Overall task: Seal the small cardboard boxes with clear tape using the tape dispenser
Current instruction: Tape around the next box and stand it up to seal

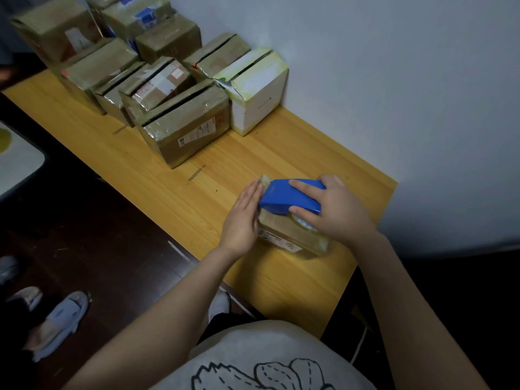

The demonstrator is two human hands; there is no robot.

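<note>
On the dark floor at far left lies a pale blue-grey slipper [60, 319]. The long yellow wooden tabletop [135, 164] runs from upper left to lower right, against a plain pale wall [394, 80]. At its far end stands a cluster of brown cardboard boxes with glossy taped edges [185, 125], several showing a dark seam along the top. A white square box [254, 94] closes the cluster on its right side. Toward the table's near end, the left hand [243, 218] lies flat, fingers straight and together, pressed against the left side of a small brown cardboard box [284, 236]. On top of this box sits a blue plastic tape dispenser [287, 198], its nose at the box's far-left edge. The right hand [334, 212] grasps the dispenser from above, fingers curled over its body, thumb on the near side beside the roll of clear tape [305, 224].
</note>
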